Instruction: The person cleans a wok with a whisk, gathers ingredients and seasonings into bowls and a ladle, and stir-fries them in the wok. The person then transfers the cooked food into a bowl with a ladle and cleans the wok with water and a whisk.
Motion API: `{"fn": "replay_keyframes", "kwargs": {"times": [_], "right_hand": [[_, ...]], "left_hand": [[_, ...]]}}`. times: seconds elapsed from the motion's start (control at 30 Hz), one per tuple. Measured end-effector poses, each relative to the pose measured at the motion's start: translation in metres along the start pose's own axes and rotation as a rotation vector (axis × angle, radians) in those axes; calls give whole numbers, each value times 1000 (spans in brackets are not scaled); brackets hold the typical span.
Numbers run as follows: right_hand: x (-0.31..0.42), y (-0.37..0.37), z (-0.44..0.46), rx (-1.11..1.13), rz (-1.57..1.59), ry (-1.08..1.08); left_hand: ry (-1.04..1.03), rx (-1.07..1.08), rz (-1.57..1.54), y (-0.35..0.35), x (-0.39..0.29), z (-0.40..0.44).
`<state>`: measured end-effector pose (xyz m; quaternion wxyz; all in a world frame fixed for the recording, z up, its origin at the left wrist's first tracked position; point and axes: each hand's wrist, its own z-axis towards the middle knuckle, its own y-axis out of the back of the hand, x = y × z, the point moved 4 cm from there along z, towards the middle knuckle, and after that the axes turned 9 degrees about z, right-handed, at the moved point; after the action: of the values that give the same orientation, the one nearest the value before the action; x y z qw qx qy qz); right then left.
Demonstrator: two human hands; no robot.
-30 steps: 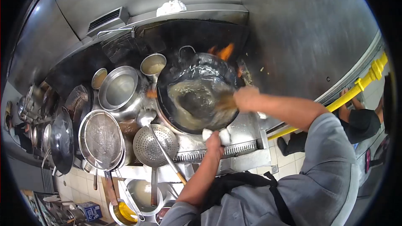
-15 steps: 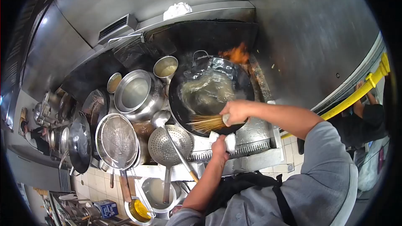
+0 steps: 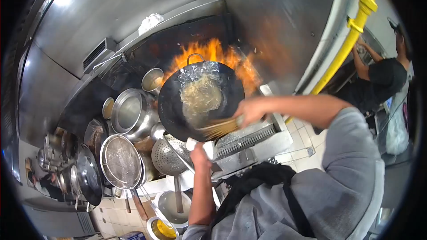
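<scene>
A dark wok [image 3: 171, 106] sits tilted over the burner, with cloudy liquid [image 3: 201, 95] pooled in it. Tall orange flames [image 3: 213, 53] rise behind its far rim. My left hand [image 3: 201, 154] is closed round a white cloth [image 3: 207, 148] at the wok's near edge. In my right hand [image 3: 252, 110] is a bamboo brush [image 3: 221, 127], whose bristles reach over the near right part of the wok.
Left of the wok are a perforated ladle [image 3: 169, 156], a long-handled metal ladle [image 3: 158, 131], a mesh strainer [image 3: 120, 161] and a steel pot [image 3: 127, 111]. A yellow pipe [image 3: 340, 58] runs along the right. Beyond it stands another person [image 3: 384, 82].
The flames have grown much larger and spread behind the wok. The wok has tilted and shifted, with my left hand still at its edge. The view has turned, bringing the yellow pipe closer.
</scene>
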<state>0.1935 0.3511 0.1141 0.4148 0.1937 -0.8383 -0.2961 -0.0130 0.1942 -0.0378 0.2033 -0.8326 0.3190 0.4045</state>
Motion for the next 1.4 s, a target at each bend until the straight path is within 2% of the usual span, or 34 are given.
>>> {"fn": "replay_keyframes", "kwargs": {"times": [0.03,0.07,0.1,0.13,0.2,0.23,0.27,0.33,0.4,0.47,0.6,0.7,0.8,0.83,0.93,1.0,1.1,1.13,1.27,1.33,1.4], "right_hand": [[-35,8,-6,-16,-190,-16],[-36,33,-27,52,-181,-157],[-44,54,-40,-26,-133,-322],[-60,68,-40,-227,-258,-401],[-68,98,-46,-650,-190,-477],[-76,109,-46,-712,-100,-450],[-73,117,-53,-685,211,-509],[-76,124,-54,-719,348,-456],[-78,121,-47,-724,334,-447],[-79,115,-37,-718,315,-438],[-88,97,-5,-665,418,-471],[-94,81,4,-631,453,-526],[-99,63,9,-591,478,-536],[-100,58,10,-604,452,-515],[-105,53,-1,-643,443,-512],[-99,51,-12,-547,439,-501],[-112,43,-14,-581,509,-485],[-111,38,-17,-571,542,-482],[-103,9,-33,-617,588,-471],[-106,-7,-39,-793,590,-439],[-134,-38,-28,-838,606,-381]], "left_hand": [[-44,-17,-4,8,-9,-9],[-96,-61,69,11,-25,-28],[-126,-72,127,17,-29,-35],[-161,-78,180,22,-35,-39],[-185,-124,253,36,-44,-38],[-208,-114,293,43,-50,-40],[-230,-105,333,51,-55,-43],[-270,-110,355,58,-67,-54],[-368,-150,421,56,-81,-74],[-383,-170,481,62,-83,-72],[-514,-201,690,55,-99,-89],[-532,-191,766,68,-98,-76],[-539,-182,891,57,-114,-106],[-625,-216,951,53,-119,-113],[-687,-172,936,64,-120,-96],[-699,-145,968,67,-129,-93],[-710,-172,1066,76,-145,-84],[-774,-117,1060,72,-153,-88],[-745,-86,1169,59,-173,-104],[-864,-111,1215,50,-176,-111],[-836,-116,1244,44,-175,-124]]}}
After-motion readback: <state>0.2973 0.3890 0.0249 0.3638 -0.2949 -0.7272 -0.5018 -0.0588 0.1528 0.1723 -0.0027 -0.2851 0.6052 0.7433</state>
